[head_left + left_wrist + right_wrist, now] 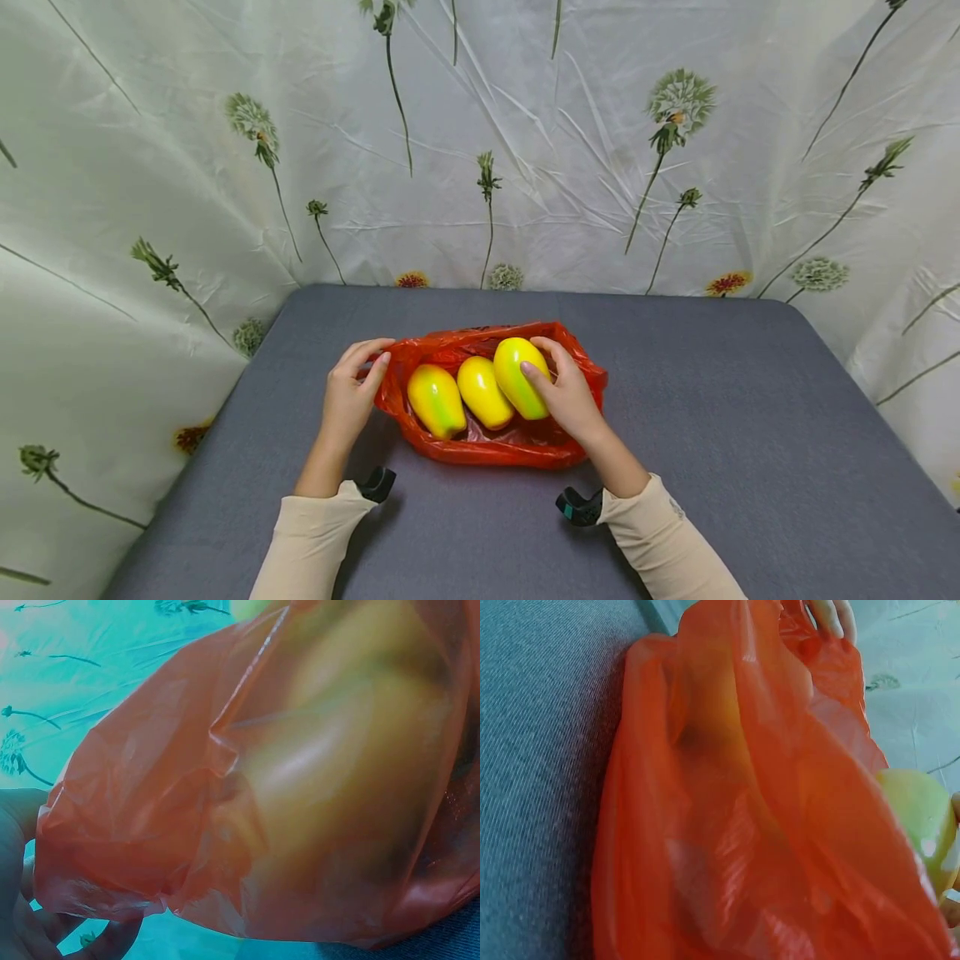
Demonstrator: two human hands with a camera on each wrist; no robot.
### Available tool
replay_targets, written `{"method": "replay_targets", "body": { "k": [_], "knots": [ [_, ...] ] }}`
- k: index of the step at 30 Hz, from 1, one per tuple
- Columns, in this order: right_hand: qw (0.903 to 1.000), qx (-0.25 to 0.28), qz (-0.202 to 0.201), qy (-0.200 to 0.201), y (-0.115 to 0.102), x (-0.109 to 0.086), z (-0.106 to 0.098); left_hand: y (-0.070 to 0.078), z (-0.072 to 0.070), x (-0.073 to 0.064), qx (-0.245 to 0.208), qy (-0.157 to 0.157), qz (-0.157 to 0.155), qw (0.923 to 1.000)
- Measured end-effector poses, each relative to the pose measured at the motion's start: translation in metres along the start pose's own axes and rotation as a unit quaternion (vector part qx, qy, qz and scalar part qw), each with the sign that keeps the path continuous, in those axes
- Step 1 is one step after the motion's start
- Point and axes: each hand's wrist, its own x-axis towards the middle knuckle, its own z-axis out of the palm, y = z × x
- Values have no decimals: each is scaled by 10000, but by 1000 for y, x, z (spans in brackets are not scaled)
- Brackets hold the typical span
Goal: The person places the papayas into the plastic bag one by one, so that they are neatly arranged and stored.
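Observation:
A red plastic bag (487, 452) lies open on the table, its mouth spread wide. Inside it, one yellow-green mango (437, 400) lies at the left and another mango (483, 392) in the middle. My right hand (568, 398) grips a third mango (516, 377), thumb across its front, at the right side of the bag's mouth. In the right wrist view this mango (921, 821) shows above the bag's edge. At the left end, my left hand (351, 390) pinches the bag's rim between thumb and fingers. The left wrist view shows yellow shapes through the thin plastic (142, 795).
A grey cloth-covered table (712, 433) extends around the bag. Behind it hangs a pale curtain (570, 167) printed with dandelions. Dark devices are strapped at the left wrist (377, 484) and the right wrist (579, 507), below the cream sleeves.

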Motion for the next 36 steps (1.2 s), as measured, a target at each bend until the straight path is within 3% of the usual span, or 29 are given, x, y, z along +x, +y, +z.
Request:
{"method": "replay_targets", "body": {
  "k": [12,22,34,36],
  "knots": [
    [9972,-552,457,208,6,-5,-7,3,4,2,-34,-33,27,10000],
    [9891,-1329,634,75,10,-3,-4,3,6,1,-109,-31,72,9999],
    [9896,-1337,529,12,7,-5,-4,-2,7,0,-80,-1,157,9998],
    [9912,-1247,433,18,5,-5,-5,-11,7,1,-64,12,167,9998]
  ]
}}
